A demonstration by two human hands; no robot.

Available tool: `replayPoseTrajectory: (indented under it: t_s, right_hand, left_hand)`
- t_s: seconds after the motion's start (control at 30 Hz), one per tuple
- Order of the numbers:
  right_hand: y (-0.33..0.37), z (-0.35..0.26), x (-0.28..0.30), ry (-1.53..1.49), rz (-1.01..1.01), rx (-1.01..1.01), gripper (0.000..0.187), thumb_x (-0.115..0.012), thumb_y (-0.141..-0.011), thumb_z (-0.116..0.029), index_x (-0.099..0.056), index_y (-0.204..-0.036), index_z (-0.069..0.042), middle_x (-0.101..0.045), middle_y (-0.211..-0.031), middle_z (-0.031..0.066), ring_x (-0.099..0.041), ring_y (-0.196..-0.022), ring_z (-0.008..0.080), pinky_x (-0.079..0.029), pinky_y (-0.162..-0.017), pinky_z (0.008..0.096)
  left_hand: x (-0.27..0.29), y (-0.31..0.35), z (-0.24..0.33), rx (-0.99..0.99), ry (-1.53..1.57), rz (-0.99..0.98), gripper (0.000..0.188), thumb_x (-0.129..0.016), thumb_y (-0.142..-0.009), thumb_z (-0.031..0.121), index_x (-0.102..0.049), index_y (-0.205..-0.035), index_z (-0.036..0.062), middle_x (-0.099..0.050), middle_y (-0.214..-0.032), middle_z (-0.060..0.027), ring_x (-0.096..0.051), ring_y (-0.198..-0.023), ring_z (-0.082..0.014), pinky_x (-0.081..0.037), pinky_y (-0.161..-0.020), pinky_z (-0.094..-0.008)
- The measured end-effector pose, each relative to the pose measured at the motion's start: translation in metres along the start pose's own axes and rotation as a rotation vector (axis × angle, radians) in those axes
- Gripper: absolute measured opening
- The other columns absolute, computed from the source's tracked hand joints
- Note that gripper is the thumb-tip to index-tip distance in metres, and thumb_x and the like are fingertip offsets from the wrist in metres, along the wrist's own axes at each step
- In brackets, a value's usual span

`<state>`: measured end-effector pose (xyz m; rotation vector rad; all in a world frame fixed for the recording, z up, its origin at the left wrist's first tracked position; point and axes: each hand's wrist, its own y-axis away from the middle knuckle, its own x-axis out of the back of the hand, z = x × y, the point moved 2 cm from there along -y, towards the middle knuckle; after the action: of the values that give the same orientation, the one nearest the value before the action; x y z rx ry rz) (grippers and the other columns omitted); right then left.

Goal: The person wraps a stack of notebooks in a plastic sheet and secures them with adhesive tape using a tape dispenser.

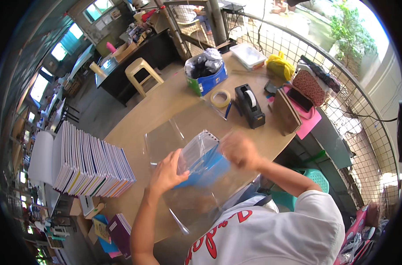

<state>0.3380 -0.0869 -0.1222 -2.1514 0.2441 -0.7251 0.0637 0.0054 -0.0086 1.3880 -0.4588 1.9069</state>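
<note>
A blue and white notebook (200, 152), partly inside clear plastic film, is tilted up over the table in front of me. My left hand (169, 171) grips its left edge, thumb on the near side. At the opposite edge, my right hand (240, 150) is smeared by motion; whether its fingers hold the film is unclear. Below and behind the notebook, a large clear plastic sheet (159, 139) lies spread on the wooden table (126, 128). The lower blue part of the notebook is blurred too.
A tall stack of notebooks (95, 165) stands at the left. Toward the back are a tape dispenser (250, 108), a masking tape roll (220, 98), a blue pen (228, 109) and a bag-lined box (212, 81). A phone (299, 99) rests at the right.
</note>
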Motion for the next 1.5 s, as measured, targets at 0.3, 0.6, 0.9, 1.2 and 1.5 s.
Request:
replayPoseTrajectory:
  t_s: [0.3, 0.6, 0.9, 1.2, 1.5]
  right_hand:
    - [0.053, 0.230, 0.089, -0.151, 0.318, -1.357, 0.033, -0.079, -0.078, -0.028, -0.072, -0.070, 0.004, -0.064, -0.061, 0.0085, -0.057, -0.052, 0.0164, -0.045, -0.052, 0.0355]
    - [0.152, 0.197, 0.035, -1.128, 0.706, -1.567, 0.019, -0.066, -0.094, -0.022, -0.059, -0.088, -0.006, -0.058, -0.072, 0.0056, -0.057, -0.061, 0.0180, -0.052, -0.061, 0.0358]
    - [0.003, -0.072, -0.095, -1.012, 0.167, -0.830, 0.017, -0.073, -0.091, -0.016, -0.067, -0.084, -0.002, -0.063, -0.072, 0.0017, -0.057, -0.063, 0.0077, -0.046, -0.056, 0.0232]
    - [0.015, -0.038, -0.115, 0.027, -0.071, -0.870, 0.034, -0.078, -0.086, -0.026, -0.063, -0.073, 0.001, -0.062, -0.062, 0.0156, -0.053, -0.048, 0.0222, -0.046, -0.051, 0.0335]
    - [0.042, 0.033, -0.024, -1.080, 0.042, -1.772, 0.083, -0.055, -0.089, -0.065, -0.044, -0.137, 0.002, -0.060, -0.125, 0.0224, -0.062, -0.107, 0.0353, -0.049, -0.096, 0.0460]
  left_hand:
    - [-0.008, 0.001, 0.007, -0.111, 0.000, 0.053, 0.086, -0.076, -0.078, 0.025, -0.032, -0.150, 0.0046, -0.057, -0.128, -0.0196, -0.062, -0.108, -0.0400, -0.052, -0.090, -0.0463]
    - [-0.007, -0.007, 0.022, -0.021, -0.082, 0.091, 0.082, -0.076, -0.079, 0.027, -0.034, -0.146, 0.0045, -0.055, -0.127, -0.0180, -0.062, -0.108, -0.0409, -0.052, -0.089, -0.0468]
    - [-0.014, 0.005, 0.009, -0.013, -0.092, 0.124, 0.081, -0.078, -0.078, 0.024, -0.034, -0.143, 0.0027, -0.055, -0.127, -0.0183, -0.062, -0.106, -0.0398, -0.053, -0.085, -0.0468]
    - [-0.022, 0.004, 0.013, 0.038, -0.091, 0.198, 0.079, -0.081, -0.074, 0.022, -0.038, -0.139, 0.0054, -0.057, -0.120, -0.0171, -0.062, -0.103, -0.0376, -0.054, -0.080, -0.0470]
    - [-0.078, 0.061, 0.024, 0.252, 0.433, 0.505, 0.083, -0.061, -0.087, 0.060, -0.036, -0.148, 0.0088, -0.049, -0.138, -0.0150, -0.055, -0.120, -0.0257, -0.046, -0.099, -0.0439]
